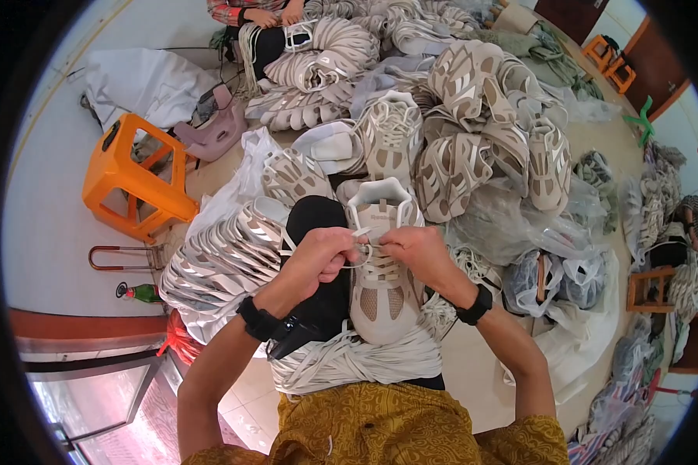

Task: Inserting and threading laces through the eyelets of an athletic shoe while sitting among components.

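A beige and white shoe upper [385,316] lies in front of me, its toe toward my body and its collar pointing away. White lace crosses its lower eyelets. My left hand [323,257] is closed in a pinch on the white shoelace [358,263] at the upper's left eyelet edge. On the opposite edge, my right hand [417,252] pinches too, its fingertips at the lace and eyelets; they partly hide what they grip. A thick bundle of white laces [357,366] rests across my lap below the toe. Black cloth [318,221] covers my leg beside the upper.
Nested shoe uppers [217,263] fan out at my left, and a large heap of uppers [465,132] lies ahead. An orange stool [136,174] stands far left, near a green bottle [143,293]. Clear plastic bags [531,283] sit at right. Another person's hands [275,15] show at the top.
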A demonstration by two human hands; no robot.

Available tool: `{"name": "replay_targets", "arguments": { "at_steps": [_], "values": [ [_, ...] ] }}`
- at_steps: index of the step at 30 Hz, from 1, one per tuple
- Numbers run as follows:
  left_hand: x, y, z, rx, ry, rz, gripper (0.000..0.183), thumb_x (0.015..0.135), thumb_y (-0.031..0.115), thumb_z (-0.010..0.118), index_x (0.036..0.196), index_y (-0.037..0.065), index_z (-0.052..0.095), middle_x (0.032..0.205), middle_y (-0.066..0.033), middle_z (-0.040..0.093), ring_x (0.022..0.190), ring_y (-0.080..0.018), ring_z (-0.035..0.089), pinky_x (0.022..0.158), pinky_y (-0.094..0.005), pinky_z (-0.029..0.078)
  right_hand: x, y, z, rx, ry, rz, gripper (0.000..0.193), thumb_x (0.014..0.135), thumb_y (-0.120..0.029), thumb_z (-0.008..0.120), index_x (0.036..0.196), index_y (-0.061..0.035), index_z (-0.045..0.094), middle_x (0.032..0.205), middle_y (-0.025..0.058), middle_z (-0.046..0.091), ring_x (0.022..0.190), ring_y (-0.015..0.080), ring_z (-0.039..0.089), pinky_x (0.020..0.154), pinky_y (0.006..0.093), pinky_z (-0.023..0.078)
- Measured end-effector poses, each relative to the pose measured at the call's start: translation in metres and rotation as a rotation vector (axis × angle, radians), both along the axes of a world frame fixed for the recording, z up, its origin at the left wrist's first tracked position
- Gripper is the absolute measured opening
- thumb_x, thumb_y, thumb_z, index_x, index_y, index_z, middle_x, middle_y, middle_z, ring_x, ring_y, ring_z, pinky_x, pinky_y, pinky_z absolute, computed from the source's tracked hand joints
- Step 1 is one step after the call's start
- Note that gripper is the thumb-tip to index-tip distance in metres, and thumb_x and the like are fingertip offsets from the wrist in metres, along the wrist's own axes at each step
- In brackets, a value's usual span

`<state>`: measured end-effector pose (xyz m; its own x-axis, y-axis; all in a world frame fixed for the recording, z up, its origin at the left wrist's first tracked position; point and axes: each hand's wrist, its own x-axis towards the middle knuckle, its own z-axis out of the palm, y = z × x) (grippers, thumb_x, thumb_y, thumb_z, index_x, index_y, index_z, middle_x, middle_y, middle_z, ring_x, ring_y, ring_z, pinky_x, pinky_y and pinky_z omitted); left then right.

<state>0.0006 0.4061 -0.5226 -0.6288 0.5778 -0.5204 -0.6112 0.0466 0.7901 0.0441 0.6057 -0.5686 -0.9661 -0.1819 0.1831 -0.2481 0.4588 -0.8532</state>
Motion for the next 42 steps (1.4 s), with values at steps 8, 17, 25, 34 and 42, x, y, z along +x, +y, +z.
{"name": "replay_targets", "arguments": {
  "at_steps": [8, 17, 25, 34, 42],
  "values": [
    [0.003, 0.0, -0.011, -0.484, 0.612, -0.146, 0.019, 0.083, 0.016, 0.05, 0.089, 0.002, 0.061, 0.064, 0.0, 0.055, 0.046, -0.0036, 0.042, 0.042, -0.0178, 0.034, 0.0, 0.001, -0.002, 0.577, 0.299, 0.04, 0.008, 0.07, -0.012, 0.057, 0.075, -0.0067, 0.058, 0.063, 0.0071, 0.057, 0.062, 0.0228, 0.06, 0.053, 0.0335, 0.048],
    [0.003, 0.007, 0.004, -0.373, 0.616, -0.102, 0.019, 0.08, 0.014, 0.054, 0.092, 0.001, 0.062, 0.066, -0.006, 0.059, 0.051, -0.0081, 0.051, 0.05, -0.022, 0.042, -0.003, 0.002, 0.005, 0.744, 0.372, 0.075, 0.009, 0.069, -0.014, 0.057, 0.063, -0.0082, 0.054, 0.057, 0.0058, 0.051, 0.054, 0.0225, 0.056, 0.048, 0.0337, 0.046],
    [0.003, 0.008, -0.006, -0.456, 0.916, -0.081, 0.015, 0.083, 0.011, 0.05, 0.091, 0.003, 0.06, 0.062, -0.0042, 0.055, 0.051, -0.0061, 0.048, 0.049, -0.0211, 0.041, -0.01, 0.002, 0.013, 0.729, 0.491, 0.057, 0.007, 0.064, -0.014, 0.057, 0.06, -0.0087, 0.054, 0.06, 0.0042, 0.051, 0.06, 0.0202, 0.055, 0.05, 0.032, 0.044],
    [-0.004, 0.036, -0.037, -0.399, 1.329, -0.012, 0.014, 0.078, 0.005, 0.053, 0.09, 0.002, 0.059, 0.075, -0.014, 0.06, 0.064, -0.0257, 0.059, 0.058, -0.0308, 0.046, -0.013, 0.01, 0.001, 0.666, 0.716, 0.027, 0.007, 0.059, -0.012, 0.056, 0.055, -0.0091, 0.052, 0.062, 0.002, 0.044, 0.073, 0.0185, 0.044, 0.062, 0.0321, 0.034],
    [-0.001, 0.039, -0.03, -0.69, 1.448, -0.232, 0.009, 0.075, 0.007, 0.056, 0.082, 0.004, 0.058, 0.074, -0.0129, 0.055, 0.065, -0.0306, 0.056, 0.056, -0.0362, 0.046, -0.004, 0.01, -0.005, 0.714, 0.65, -0.078, 0.006, 0.058, -0.011, 0.057, 0.054, -0.0089, 0.052, 0.061, 0.0025, 0.044, 0.072, 0.019, 0.045, 0.061, 0.0327, 0.034]
  ]
}}
